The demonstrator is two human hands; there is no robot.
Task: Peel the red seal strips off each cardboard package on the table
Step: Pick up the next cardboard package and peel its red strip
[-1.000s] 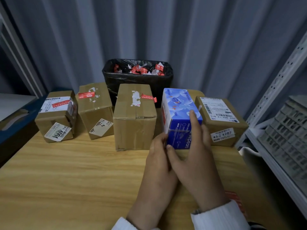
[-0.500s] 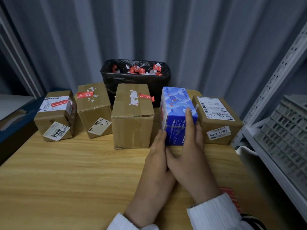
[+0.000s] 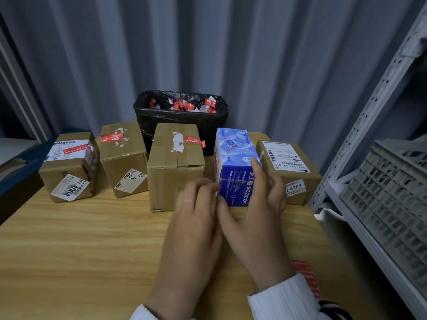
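The right hand (image 3: 258, 204) clasps the blue box (image 3: 233, 153), likely steadying it on the tabletop (image 3: 80, 239) for peeling. The left hand (image 3: 196, 204), blurred, curls beside its red strip (image 3: 215, 160); whether it grips, can't tell.

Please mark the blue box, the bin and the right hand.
blue box (image 3: 233, 147): head view, on its top face.
bin (image 3: 180, 118): head view, on its black front wall.
right hand (image 3: 258, 232): head view, on the back of the hand.

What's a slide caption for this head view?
Right hand holds the blue box, left hand at its edge, among cardboard packages.
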